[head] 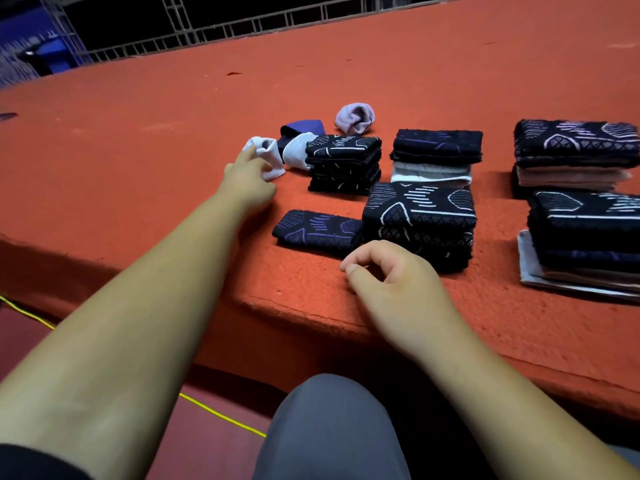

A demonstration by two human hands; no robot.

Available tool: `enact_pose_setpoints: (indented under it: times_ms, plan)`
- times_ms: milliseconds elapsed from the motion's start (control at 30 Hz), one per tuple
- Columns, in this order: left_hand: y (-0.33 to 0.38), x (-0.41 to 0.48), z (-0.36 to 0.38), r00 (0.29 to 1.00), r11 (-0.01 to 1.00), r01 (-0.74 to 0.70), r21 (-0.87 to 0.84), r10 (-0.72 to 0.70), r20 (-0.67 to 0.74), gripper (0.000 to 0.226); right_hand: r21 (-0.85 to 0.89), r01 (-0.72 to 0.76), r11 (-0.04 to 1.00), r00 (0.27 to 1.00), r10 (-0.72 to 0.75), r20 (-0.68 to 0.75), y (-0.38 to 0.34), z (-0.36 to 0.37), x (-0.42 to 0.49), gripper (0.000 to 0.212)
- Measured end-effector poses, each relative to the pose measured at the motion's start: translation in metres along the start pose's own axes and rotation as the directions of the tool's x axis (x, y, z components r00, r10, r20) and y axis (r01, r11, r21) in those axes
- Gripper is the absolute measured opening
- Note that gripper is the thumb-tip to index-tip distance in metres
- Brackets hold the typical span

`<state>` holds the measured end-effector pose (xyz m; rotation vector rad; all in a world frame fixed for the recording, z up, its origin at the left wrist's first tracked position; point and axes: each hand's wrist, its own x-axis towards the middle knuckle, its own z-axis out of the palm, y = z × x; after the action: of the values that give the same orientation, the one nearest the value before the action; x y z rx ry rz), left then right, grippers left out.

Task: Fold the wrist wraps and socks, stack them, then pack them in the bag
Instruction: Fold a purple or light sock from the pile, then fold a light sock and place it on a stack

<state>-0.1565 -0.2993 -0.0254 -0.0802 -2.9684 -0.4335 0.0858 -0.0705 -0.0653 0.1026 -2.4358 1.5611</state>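
Reaching fwd, the left hand (247,178) meets a pale sock (266,157) at the far-left end of the cluster on the orange surface (138,133). It is seen from the back, so the fingertips are hidden by the hand and the fabric, and pinching vs. merely touching cannot be told. The right hand (391,282) rests near the front edge with its fingers loosely curled and thumb and index tips close together, holding nothing.

Just beside the pale sock lie a white sock (297,148) and a dark-blue sock (301,128), overlapping, with outlines hard to separate. A lilac sock (354,118) lies apart behind them.

Folded wraps, black w/ line patterns:
- a small stack (343,164) touches the white sock;
- a mid stack (434,157) sits on white and grey layers;
- a front stack (420,223) is just beyond the right hand;
- a single wrap (317,230), purple-lined, abuts the front stack's left side.

Two right-side piles are cut off by the frame edge. The far pile (575,154) sits on pinkish layers, and the near pile (585,237) on pale layers. Layer counts are unreadable.

At bottom are a grey trouser knee (332,427) and a yellow cable (221,415). A metal truss (207,15) stands in the dark background.
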Motion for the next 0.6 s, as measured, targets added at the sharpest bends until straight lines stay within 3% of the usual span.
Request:
enact_pose_setpoints:
  times_ms: [233, 333, 500, 600]
  plan:
    - [-0.018, 0.015, 0.02, 0.996, 0.99, -0.021, -0.138, 0.01, -0.083, 0.055, 0.017, -0.011, 1.0, 1.0, 0.01, 0.012, 0.002, -0.004, 0.0, 0.016]
    - [-0.02, 0.011, 0.023, 0.991, 0.991, -0.056, -0.123, 0.04, -0.126, 0.048, 0.051, -0.035, 0.998, 0.999, 0.034, 0.018, 0.003, -0.005, 0.001, 0.016]
    - [-0.03, -0.004, 0.023, 0.959, 0.982, -0.103, -0.155, 0.057, -0.277, 0.034, 0.008, -0.001, 1.0, 1.0, 0.001, 0.015, 0.001, -0.004, -0.002, 0.016]
    - [-0.036, -0.024, 0.012, 0.9, 0.957, -0.16, -0.241, 0.041, -0.433, 0.031, -0.009, 0.042, 0.999, 0.999, -0.041, 0.015, 0.0, -0.004, -0.007, 0.017]
